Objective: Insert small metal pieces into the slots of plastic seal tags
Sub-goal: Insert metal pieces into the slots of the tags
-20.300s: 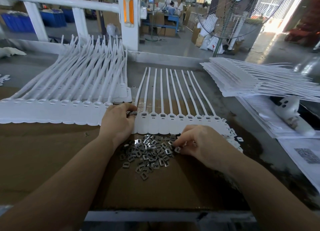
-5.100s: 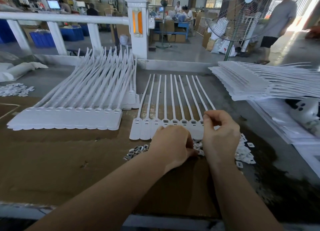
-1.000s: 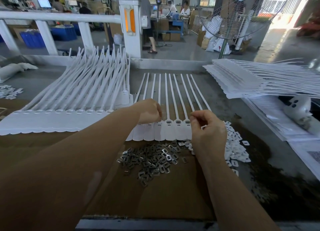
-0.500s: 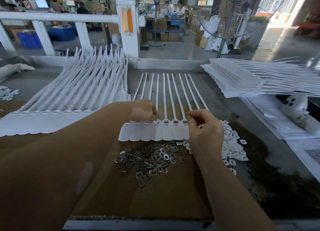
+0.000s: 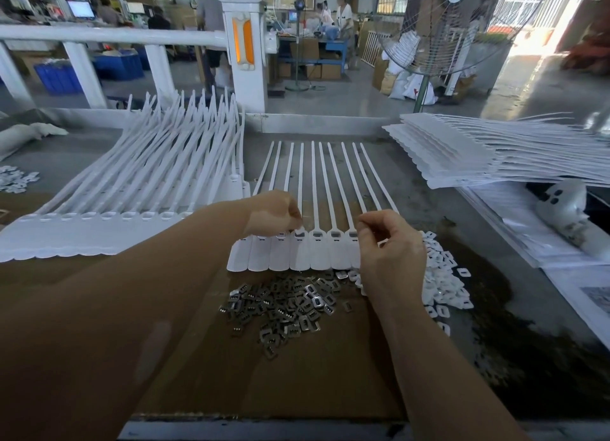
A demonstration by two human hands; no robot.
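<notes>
- White plastic: a strip of joined seal tags [image 5: 298,254] lying flat on brown cardboard [image 5: 297,374], broad heads near, thin tails fanned toward the far edge.
- From the head camera, the only view: metal showing in the slots of the tags toward the right; those toward the left partly hidden under the wrist, so cannot tell.
- Left hand [image 5: 274,214] curled over the left heads, fingertips bunched down at a slot; too small to tell whether a piece sits between them.
- Right hand [image 5: 389,252] at the right end of the strip, thumb and forefinger drawn together just above a slot, seemingly pinching something tiny, though no piece visible.
- Loose heap of small metal pieces [image 5: 287,305] just near of the strip, between the two forearms, within easy reach.
- Pile of small white plastic bits [image 5: 445,285] to the right, partly behind the right wrist.
- Stacked tag strips [image 5: 99,209] at left and another stack [image 5: 495,153] at far right, well apart from the working strip.
- Judged handling: pieces light, thin, stiff and likely slippery, best taken by the edges between fingertip and thumb, one at a time; tag plastic light and bendy, likely to slide on cardboard, so best steadied by pressing on the broad heads rather than the tails.
</notes>
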